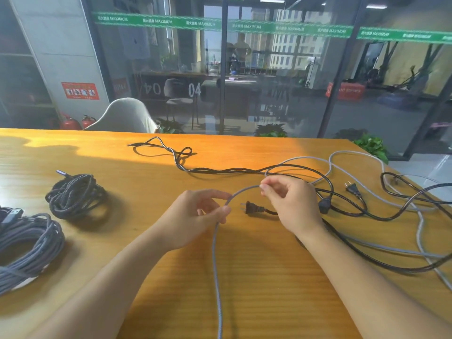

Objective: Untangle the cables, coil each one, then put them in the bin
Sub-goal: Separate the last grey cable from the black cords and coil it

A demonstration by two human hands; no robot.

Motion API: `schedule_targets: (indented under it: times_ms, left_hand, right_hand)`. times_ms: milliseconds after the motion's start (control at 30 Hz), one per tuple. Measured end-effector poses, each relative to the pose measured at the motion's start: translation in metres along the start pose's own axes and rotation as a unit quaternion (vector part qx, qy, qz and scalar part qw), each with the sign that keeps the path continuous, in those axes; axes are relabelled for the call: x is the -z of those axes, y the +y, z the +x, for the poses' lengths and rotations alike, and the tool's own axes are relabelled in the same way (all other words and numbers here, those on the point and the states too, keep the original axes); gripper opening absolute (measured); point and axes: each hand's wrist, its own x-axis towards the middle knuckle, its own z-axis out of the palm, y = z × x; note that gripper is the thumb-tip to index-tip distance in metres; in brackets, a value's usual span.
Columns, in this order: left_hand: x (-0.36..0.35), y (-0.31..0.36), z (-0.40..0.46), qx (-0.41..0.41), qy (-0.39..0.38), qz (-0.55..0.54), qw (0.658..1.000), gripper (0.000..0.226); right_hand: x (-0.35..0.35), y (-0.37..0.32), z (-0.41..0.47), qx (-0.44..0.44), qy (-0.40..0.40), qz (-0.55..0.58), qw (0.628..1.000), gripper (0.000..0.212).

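Left hand (195,216) and right hand (288,201) each pinching the braided grey cable (215,253), arched between them above the wood-grain desk (256,277). Glossy black cords (354,211) tangled at right; two braided coils (75,195) at left.

We see a wooden table (73,152) lit by sun at its far edge. Behind it stands a pale chair (124,116), with two red fire extinguishers (78,122) near a red notice (80,90) and a glass wall (281,69) banded in green.
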Motion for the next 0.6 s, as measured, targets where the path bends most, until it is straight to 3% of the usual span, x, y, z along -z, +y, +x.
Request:
schedule_targets:
  times_ms: [133, 233, 300, 400, 600]
  left_hand:
    - [-0.002, 0.0, -0.001, 0.003, 0.01, 0.02, 1.0, 0.028]
    - [-0.003, 0.001, -0.001, -0.003, 0.02, 0.018, 1.0, 0.027]
    - [-0.005, 0.003, -0.002, -0.008, 0.014, 0.016, 1.0, 0.026]
    - [-0.008, 0.003, -0.003, -0.008, 0.011, 0.021, 1.0, 0.027]
    - [-0.007, 0.006, -0.003, 0.019, -0.05, 0.022, 0.998, 0.039]
  right_hand:
    - [0.001, -0.003, -0.001, 0.0, -0.021, 0.016, 1.0, 0.007]
    - [-0.001, -0.014, -0.006, 0.035, -0.116, 0.061, 0.991, 0.022]
    - [-0.006, -0.022, -0.013, 0.064, -0.161, 0.059, 0.983, 0.019]
    - [-0.013, -0.024, -0.014, 0.079, -0.108, 0.026, 0.991, 0.002]
    - [-0.005, -0.008, -0.001, 0.018, 0.058, -0.029, 0.998, 0.007]
